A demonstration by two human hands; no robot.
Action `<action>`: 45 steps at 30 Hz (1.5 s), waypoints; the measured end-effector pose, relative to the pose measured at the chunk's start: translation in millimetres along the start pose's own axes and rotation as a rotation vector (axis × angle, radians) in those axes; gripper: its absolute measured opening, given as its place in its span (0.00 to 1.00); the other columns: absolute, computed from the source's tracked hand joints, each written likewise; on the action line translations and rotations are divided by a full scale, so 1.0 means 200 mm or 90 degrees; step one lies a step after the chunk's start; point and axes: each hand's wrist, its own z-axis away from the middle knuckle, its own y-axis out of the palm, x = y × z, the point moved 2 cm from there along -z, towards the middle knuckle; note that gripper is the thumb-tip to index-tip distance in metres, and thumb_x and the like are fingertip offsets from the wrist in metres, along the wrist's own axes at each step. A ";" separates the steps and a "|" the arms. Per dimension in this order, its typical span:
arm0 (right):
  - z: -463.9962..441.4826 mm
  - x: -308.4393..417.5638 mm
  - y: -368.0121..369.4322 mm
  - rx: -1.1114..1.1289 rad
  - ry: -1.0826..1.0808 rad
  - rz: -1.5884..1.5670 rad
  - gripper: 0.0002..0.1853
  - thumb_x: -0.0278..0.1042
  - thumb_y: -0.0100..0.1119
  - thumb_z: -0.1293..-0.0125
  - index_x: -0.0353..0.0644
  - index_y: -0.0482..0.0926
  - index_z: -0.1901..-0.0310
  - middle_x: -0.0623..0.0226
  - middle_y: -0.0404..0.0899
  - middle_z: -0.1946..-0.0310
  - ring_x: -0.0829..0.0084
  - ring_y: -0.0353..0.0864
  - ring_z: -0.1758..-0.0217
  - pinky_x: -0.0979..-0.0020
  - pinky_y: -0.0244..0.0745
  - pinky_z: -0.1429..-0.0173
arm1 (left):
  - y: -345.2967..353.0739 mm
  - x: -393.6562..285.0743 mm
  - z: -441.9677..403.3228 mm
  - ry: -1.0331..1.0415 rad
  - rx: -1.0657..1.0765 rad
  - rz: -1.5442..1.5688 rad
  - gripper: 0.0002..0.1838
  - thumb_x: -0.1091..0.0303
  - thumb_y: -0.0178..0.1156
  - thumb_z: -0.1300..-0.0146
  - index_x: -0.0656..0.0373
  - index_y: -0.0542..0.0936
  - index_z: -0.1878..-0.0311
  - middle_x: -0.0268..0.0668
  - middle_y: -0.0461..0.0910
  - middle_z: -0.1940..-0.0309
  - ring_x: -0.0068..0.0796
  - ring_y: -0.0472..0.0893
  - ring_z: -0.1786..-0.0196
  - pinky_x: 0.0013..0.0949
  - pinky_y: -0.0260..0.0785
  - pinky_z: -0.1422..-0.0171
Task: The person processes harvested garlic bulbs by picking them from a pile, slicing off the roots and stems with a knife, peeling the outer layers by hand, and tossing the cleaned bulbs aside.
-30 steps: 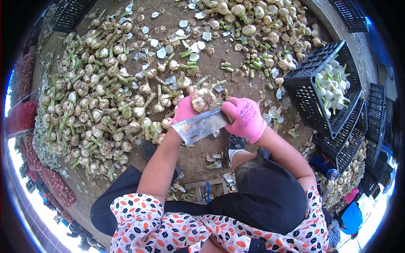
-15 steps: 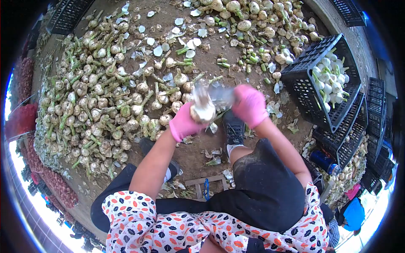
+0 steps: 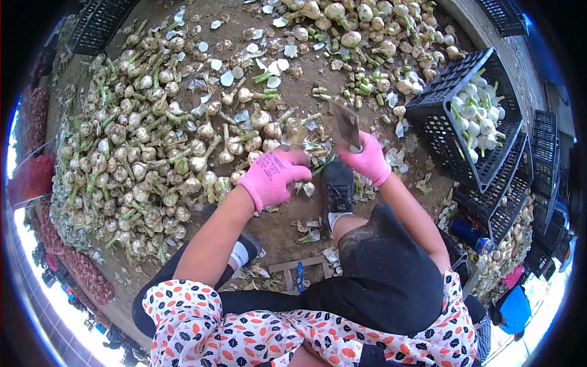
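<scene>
My right hand (image 3: 370,160), in a pink glove, is closed on the handle of a wide-bladed knife (image 3: 347,124), whose blade points up and away from me. To its left is my left hand (image 3: 273,177), also gloved in pink, with its fingers apart and no bulb visible in its grasp. Just beyond its fingertips a brownish shape (image 3: 296,136) is smeared by motion. A large heap of garlic bulbs with stems (image 3: 137,150) covers the ground on the left. Cut stem pieces (image 3: 365,87) lie beyond the knife.
At the right, a tilted black crate (image 3: 437,116) holds trimmed white bulbs (image 3: 480,116). More black crates (image 3: 544,153) stand behind it. Another bulb pile (image 3: 385,24) lies at the far side. Near my feet are a small wooden frame (image 3: 299,264) and a blue can (image 3: 469,234).
My left hand has let go of the bulb it held and turned palm down. The knife has swung from lying across the bulb to pointing away, and my right hand has moved slightly right.
</scene>
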 end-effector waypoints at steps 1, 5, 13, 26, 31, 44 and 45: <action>0.02 0.09 0.03 0.036 -0.110 0.073 0.11 0.34 0.64 0.48 0.39 0.78 0.65 0.56 0.81 0.71 0.56 0.81 0.66 0.63 0.72 0.63 | -0.03 -0.06 -0.01 0.002 0.018 0.012 0.16 0.79 0.61 0.60 0.51 0.81 0.64 0.37 0.78 0.59 0.44 0.79 0.56 0.41 0.73 0.53; 0.02 -0.11 0.10 0.058 -0.006 0.288 0.19 0.40 0.64 0.49 0.39 0.80 0.56 0.51 0.82 0.58 0.54 0.81 0.53 0.61 0.75 0.51 | 0.08 -0.08 0.05 -0.066 0.206 0.164 0.16 0.76 0.58 0.59 0.50 0.80 0.63 0.37 0.77 0.58 0.42 0.78 0.54 0.39 0.72 0.49; 0.06 -0.33 0.04 -0.079 0.297 0.029 0.19 0.37 0.63 0.46 0.34 0.79 0.55 0.58 0.82 0.66 0.69 0.83 0.71 0.68 0.78 0.66 | -0.41 0.06 -0.22 -0.228 -0.401 0.616 0.30 0.83 0.62 0.46 0.54 0.71 0.38 0.41 0.78 0.49 0.31 0.78 0.56 0.31 0.76 0.50; 0.08 -0.42 0.11 0.001 0.265 -0.073 0.19 0.37 0.64 0.45 0.31 0.77 0.56 0.63 0.80 0.75 0.75 0.80 0.79 0.72 0.74 0.74 | 0.05 0.65 0.17 -0.524 0.170 -0.251 0.36 0.77 0.53 0.43 0.39 0.63 0.30 0.36 0.64 0.31 0.44 0.73 0.37 0.41 0.67 0.34; 0.08 -0.37 0.10 0.000 0.243 -0.040 0.18 0.38 0.63 0.44 0.31 0.78 0.57 0.63 0.80 0.76 0.75 0.80 0.80 0.72 0.74 0.73 | -0.02 0.65 0.17 -0.629 0.143 -0.172 0.39 0.65 0.66 0.47 0.48 0.62 0.31 0.45 0.71 0.37 0.42 0.76 0.39 0.38 0.68 0.35; 0.02 0.18 0.13 -0.010 -0.163 0.390 0.13 0.37 0.67 0.52 0.45 0.75 0.66 0.59 0.78 0.68 0.52 0.79 0.64 0.56 0.74 0.62 | 0.23 0.44 0.12 -0.435 -0.326 0.444 0.22 0.68 0.73 0.48 0.63 0.77 0.52 0.34 0.83 0.58 0.22 0.81 0.57 0.29 0.75 0.48; 0.02 0.24 0.13 0.030 -0.220 0.413 0.14 0.37 0.67 0.54 0.46 0.75 0.65 0.60 0.77 0.67 0.53 0.79 0.64 0.56 0.74 0.62 | 0.29 0.47 0.11 -0.431 -0.346 0.631 0.21 0.68 0.72 0.48 0.63 0.77 0.52 0.34 0.83 0.57 0.22 0.81 0.57 0.29 0.76 0.48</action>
